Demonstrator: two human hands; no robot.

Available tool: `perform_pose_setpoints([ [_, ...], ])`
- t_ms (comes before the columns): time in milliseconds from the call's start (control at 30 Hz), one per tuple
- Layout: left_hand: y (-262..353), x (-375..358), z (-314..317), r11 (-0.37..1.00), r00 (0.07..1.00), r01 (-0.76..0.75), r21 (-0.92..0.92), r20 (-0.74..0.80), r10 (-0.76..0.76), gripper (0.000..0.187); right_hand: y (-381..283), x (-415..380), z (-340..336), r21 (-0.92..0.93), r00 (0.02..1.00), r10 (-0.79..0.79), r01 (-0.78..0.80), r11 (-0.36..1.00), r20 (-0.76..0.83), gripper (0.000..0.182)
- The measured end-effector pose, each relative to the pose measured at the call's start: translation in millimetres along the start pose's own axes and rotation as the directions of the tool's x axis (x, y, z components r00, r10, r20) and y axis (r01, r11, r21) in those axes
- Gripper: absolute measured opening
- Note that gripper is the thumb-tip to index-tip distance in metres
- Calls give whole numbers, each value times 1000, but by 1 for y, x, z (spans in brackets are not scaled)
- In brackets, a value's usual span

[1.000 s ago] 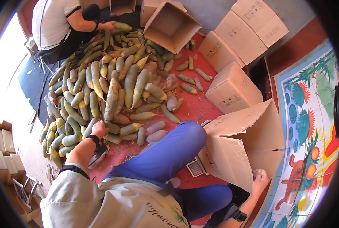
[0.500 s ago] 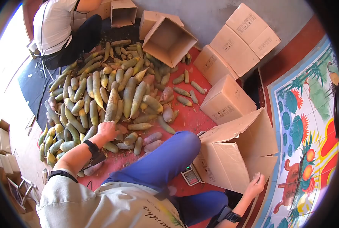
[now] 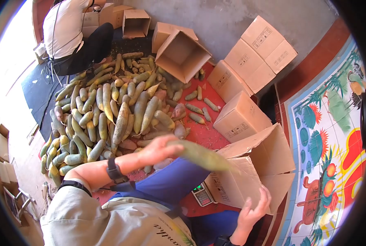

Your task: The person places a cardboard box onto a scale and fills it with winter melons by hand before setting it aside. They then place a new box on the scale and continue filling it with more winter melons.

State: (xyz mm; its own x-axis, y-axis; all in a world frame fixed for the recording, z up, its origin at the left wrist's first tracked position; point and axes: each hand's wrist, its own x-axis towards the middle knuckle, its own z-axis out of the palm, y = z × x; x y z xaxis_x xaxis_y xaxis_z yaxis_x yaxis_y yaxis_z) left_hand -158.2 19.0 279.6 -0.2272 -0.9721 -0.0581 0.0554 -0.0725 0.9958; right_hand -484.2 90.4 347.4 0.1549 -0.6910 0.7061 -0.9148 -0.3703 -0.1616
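My left hand (image 3: 160, 149) is closed round one end of a long green radish (image 3: 203, 156), which is smeared by motion. The radish stretches over my raised knee, and its far end overlaps the near side of an open cardboard box (image 3: 236, 180) in this view. My right hand (image 3: 252, 211) is at the box's near edge, fingers stretched and apart, fingertips right by the rim. Under the box sits a digital scale (image 3: 203, 196) with a lit green display. To the left spreads a big pile of green radishes (image 3: 105, 110).
Closed cartons (image 3: 252, 61) are stacked along the wall, and another carton (image 3: 242, 117) stands behind my box. An open carton (image 3: 183, 57) lies tipped beyond the pile. A co-worker (image 3: 66, 30) crouches at the far left. Several small radishes (image 3: 197, 108) lie on the red mat (image 3: 213, 129).
My left hand has taken a radish from the pile and swung it right, towards the box. My right hand has moved slightly left along the box edge and its fingers have opened.
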Motion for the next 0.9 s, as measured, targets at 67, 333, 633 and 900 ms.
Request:
perform_pose_setpoints([
  [67,3,-3,24,992,978,119,-40,177,-110,37,-16,0,-1,37,992,-37,33,999,123,52],
  [333,-21,5,49,984,919,132,-121,387,-76,35,-4,-28,-24,164,796,224,-372,914,563,16],
  [633,-13,23,34,987,919,-36,-158,382,95,36,40,-17,-59,491,817,577,-498,715,-11,29],
  [900,-250,59,-115,630,970,184,754,-243,8,29,73,-8,-84,389,510,703,-594,705,-496,38],
])
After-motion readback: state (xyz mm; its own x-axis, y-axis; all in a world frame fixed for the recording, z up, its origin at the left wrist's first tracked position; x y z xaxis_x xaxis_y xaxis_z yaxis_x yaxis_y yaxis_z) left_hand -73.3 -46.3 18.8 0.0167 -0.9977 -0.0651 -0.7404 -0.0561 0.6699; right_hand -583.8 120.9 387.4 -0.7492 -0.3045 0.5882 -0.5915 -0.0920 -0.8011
